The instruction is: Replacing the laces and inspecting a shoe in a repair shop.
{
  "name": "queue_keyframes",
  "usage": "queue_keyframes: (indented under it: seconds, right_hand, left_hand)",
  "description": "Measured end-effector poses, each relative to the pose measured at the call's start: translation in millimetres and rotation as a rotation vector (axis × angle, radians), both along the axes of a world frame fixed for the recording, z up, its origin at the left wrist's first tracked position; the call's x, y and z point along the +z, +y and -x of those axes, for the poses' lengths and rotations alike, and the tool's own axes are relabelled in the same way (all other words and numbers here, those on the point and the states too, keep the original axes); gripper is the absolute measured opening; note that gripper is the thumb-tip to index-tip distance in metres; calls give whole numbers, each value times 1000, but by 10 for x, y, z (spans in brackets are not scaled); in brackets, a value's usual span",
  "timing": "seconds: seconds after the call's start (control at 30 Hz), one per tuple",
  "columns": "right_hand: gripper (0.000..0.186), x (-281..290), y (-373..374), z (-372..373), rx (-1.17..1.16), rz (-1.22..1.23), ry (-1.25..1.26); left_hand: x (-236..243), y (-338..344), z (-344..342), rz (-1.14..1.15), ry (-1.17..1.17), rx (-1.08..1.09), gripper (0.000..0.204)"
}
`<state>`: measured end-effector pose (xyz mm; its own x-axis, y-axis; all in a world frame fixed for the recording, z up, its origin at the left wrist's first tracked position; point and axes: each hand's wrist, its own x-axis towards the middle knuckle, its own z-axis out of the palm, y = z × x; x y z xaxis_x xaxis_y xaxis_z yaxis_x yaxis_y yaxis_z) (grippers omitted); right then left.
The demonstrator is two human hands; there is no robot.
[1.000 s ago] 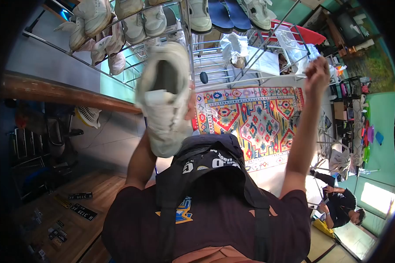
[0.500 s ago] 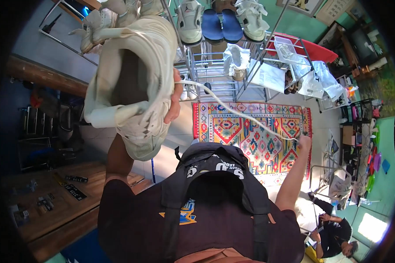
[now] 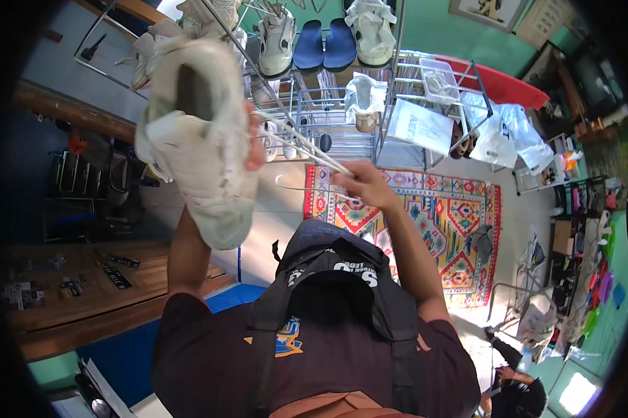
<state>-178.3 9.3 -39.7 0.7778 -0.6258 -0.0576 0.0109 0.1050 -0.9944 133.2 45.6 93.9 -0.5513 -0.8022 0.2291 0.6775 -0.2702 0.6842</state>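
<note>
A cream-white sneaker [image 3: 213, 167] is held up in front of me on the left, its toe pointing down toward me and its opening upward. My left hand [image 3: 253, 143] grips it, with fingertips showing along its right side; the rest is behind the shoe. White shoelace [image 3: 336, 165] strands run from the sneaker to my right hand [image 3: 364, 184], which is closed on them over the rug. One loose lace end curls back to the left below the strands.
A metal shoe rack [image 3: 321, 104] stands ahead with several white shoes and blue slides [image 3: 322, 45]. A patterned rug [image 3: 460, 237] covers the floor to the right. At left is a wooden table [image 3: 119, 296]. Another person [image 3: 519, 393] sits at lower right.
My right hand has come in from far right to near the sneaker, and the lace has gone from one long stretched strand to several shorter ones. The sneaker has turned, showing more of its laced front.
</note>
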Motion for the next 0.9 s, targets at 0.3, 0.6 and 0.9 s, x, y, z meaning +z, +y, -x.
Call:
queue_keyframes:
  seconds: [0.3, 0.6, 0.9]
  right_hand:
    - [34, 504, -413, 583, -313, -346, -1095]
    - [33, 1791, -1582, 735, -583, 95, -682]
    - [32, 1978, -2938, 1416, -752, 323, -610]
  left_hand:
    - [-1036, 444, -83, -92, 28, 451, 74]
    - [-1737, -239, 420, -418, 195, 318, 80]
    - [-1624, -436, 392, -453, -216, 838, 82]
